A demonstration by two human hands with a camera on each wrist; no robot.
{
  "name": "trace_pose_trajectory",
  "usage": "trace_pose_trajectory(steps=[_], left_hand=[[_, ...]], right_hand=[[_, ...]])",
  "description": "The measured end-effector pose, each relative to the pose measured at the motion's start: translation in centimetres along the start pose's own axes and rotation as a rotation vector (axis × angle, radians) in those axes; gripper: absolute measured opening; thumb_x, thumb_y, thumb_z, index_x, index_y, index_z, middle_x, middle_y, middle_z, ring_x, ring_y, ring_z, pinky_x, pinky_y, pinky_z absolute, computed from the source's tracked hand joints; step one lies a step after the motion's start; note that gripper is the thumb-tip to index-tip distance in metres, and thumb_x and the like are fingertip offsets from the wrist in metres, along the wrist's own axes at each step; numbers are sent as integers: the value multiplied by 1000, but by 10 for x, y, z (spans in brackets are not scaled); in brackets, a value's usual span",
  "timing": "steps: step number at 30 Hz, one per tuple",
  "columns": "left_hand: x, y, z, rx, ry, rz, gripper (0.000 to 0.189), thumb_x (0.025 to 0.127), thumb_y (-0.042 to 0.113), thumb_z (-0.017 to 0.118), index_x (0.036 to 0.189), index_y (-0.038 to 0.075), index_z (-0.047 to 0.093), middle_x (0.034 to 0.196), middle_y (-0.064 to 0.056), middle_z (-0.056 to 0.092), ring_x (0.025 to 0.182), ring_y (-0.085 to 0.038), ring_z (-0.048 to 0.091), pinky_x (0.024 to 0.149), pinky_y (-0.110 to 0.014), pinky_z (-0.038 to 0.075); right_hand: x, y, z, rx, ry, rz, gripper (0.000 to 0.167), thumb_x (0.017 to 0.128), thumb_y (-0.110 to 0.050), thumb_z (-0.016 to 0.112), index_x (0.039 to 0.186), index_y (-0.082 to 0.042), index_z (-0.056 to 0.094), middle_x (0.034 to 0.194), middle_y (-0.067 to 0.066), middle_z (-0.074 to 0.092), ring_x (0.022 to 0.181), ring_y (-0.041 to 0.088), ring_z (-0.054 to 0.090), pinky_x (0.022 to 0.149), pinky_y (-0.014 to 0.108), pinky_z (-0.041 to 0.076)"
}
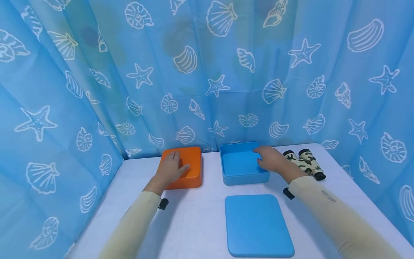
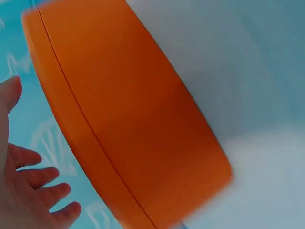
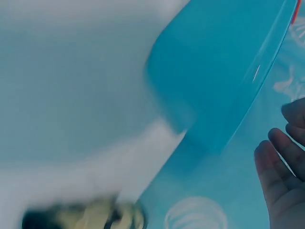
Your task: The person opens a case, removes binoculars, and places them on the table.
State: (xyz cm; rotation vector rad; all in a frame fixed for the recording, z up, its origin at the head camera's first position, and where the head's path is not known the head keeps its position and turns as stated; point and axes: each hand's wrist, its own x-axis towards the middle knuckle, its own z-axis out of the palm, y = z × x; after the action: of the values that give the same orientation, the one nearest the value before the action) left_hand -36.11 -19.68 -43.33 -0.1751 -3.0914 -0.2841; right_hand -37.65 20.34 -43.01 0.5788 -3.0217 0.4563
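- White-covered table [image 1: 194, 226]: it bears everything here.
- Flat, square blue lid, apparently plastic [image 1: 258, 226]: lies apart, nearer the person than its box.
- Open, square blue box, likewise plastic-looking [image 1: 245, 179]: stands behind the lid.
- Closed, square orange box, plastic-looking [image 1: 195, 163]: stands left of the blue one.
- Camouflage-patterned twin-barrelled binoculars [image 1: 310, 166]: lie right of the blue box.
- Left hand [image 1: 169, 168], over the orange box, and right hand [image 1: 270, 158], by the blue rim: fingers spread, pinching nothing; the step seems to be reaching, and the next move calls for settled fingers.
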Motion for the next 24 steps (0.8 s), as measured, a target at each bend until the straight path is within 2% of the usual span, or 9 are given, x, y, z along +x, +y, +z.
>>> trace_pose_trajectory(steps=[5,10,13,17,20,24], left_hand=[[1,-38,-3,-127,17,-109,79,95,48,58,148,-4,30,145,-24,39,125,-40,43,104,-54,37],[5,-60,1,-332,-24,-193,67,98,40,57,146,0,33,136,-20,49,113,-35,49,102,-54,40],[8,-67,1,-434,-62,-277,70,98,38,57,150,1,27,142,-21,45,119,-37,47,104,-56,37],[14,-72,-1,-544,-91,-401,75,98,38,56,152,0,21,149,-24,35,128,-42,39,106,-58,33],[19,-75,-3,-612,-101,-465,75,97,38,56,151,-2,22,150,-25,32,131,-44,35,107,-60,29],[23,-76,-3,-694,-116,-526,73,97,38,55,149,-3,24,146,-23,36,126,-43,39,107,-58,31]], right_hand=[[18,-30,17,190,-2,-10,40,96,-15,58,133,0,56,124,15,61,115,34,57,94,50,48],[39,-63,33,360,-25,19,33,97,-16,58,128,-4,60,118,9,64,111,28,59,91,46,51],[53,-85,41,493,-38,49,30,97,-16,58,125,-5,60,114,7,64,107,26,61,89,42,53],[71,-114,49,803,-106,108,31,97,-11,59,126,0,57,111,12,64,100,26,64,86,36,54],[79,-133,55,1041,-185,212,39,98,-12,59,133,2,50,120,15,60,106,29,64,91,39,52],[87,-150,63,1268,-253,336,48,98,-13,59,140,4,42,126,18,57,114,34,59,96,44,48]])
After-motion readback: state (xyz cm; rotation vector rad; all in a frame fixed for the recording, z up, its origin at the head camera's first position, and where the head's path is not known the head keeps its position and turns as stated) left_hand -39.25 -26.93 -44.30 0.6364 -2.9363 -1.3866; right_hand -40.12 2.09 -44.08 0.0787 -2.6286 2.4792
